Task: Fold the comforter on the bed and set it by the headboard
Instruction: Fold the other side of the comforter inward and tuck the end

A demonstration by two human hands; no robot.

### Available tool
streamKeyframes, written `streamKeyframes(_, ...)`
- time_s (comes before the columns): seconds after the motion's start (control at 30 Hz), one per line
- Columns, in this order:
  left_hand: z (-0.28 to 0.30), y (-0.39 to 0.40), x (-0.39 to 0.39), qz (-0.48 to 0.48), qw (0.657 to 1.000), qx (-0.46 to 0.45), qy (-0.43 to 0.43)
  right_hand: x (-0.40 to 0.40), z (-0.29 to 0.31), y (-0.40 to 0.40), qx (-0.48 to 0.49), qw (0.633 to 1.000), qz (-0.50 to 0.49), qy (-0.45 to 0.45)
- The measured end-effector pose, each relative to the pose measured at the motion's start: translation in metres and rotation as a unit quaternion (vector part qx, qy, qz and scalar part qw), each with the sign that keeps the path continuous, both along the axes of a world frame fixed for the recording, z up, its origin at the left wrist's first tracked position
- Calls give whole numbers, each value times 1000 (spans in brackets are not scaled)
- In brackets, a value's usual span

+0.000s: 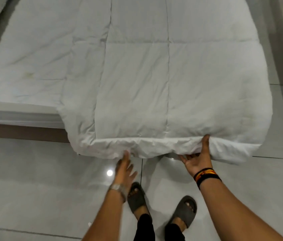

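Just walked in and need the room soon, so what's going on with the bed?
A person stands at the foot of the bed, working on a white comforter that lies in a long strip with its near end hanging over the edge. The right hand grips that end, thumb on top. The left hand, blurred, reaches for it with fingers spread. It isn't by the headboard yet.

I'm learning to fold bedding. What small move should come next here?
Probably close the left hand on the comforter hem: the right hand already grips that edge, thumb on top, while the left only reaches it with open fingers.
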State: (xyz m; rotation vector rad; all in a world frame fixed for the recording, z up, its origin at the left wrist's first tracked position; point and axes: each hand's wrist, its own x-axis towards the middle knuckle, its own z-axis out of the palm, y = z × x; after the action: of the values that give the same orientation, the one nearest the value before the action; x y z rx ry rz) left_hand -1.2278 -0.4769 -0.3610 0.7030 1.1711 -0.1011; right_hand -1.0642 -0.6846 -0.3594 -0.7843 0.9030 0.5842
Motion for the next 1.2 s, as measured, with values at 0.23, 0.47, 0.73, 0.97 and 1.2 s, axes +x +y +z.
streamKeyframes(0.23,-11,-37,100,146,979,-32,-137,11,-28,13,94,994,-41,-47)
streamKeyframes(0.47,-17,-60,45,149,986,-59,-47,-39,-15,-1,-45,999,-18,2)
streamKeyframes(0.73,4,-26,42,247,959,-66,-122,-20,-15,-45,-15,994,-108,29)
streamKeyframes(0.97,-34,22,22,329,923,-76,-184,17,-64,-94,29,986,-157,-51)
streamKeyframes(1.2,-33,30,47,285,930,-70,-220,30,-47,-74,36,988,-134,-74)
